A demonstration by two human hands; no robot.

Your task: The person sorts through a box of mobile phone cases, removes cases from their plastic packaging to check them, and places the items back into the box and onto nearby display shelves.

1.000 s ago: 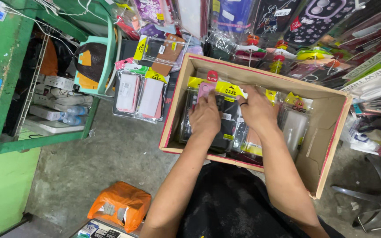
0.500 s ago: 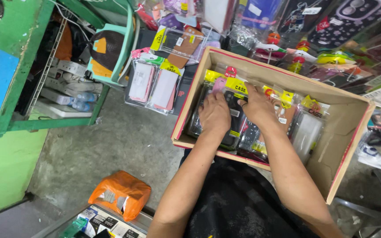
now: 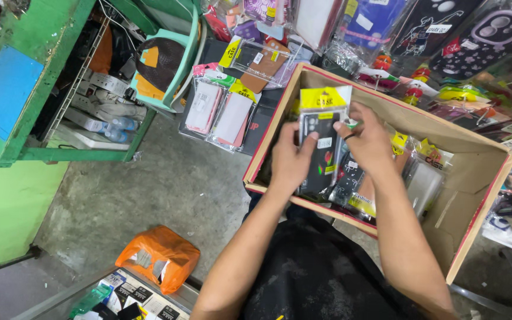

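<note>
Clear yellow-topped packet [image 3: 322,139] above cardboard box [image 3: 475,195]; similar flat packets [image 3: 220,112] lie left of it

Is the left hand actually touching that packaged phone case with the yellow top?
Touching. The head view shows the left hand with its thumb laid across the front of the packaged phone case, while the right hand pinches its other edge.

Phone-accessory shop; packaged phone cases [image 3: 232,115] everywhere
</note>
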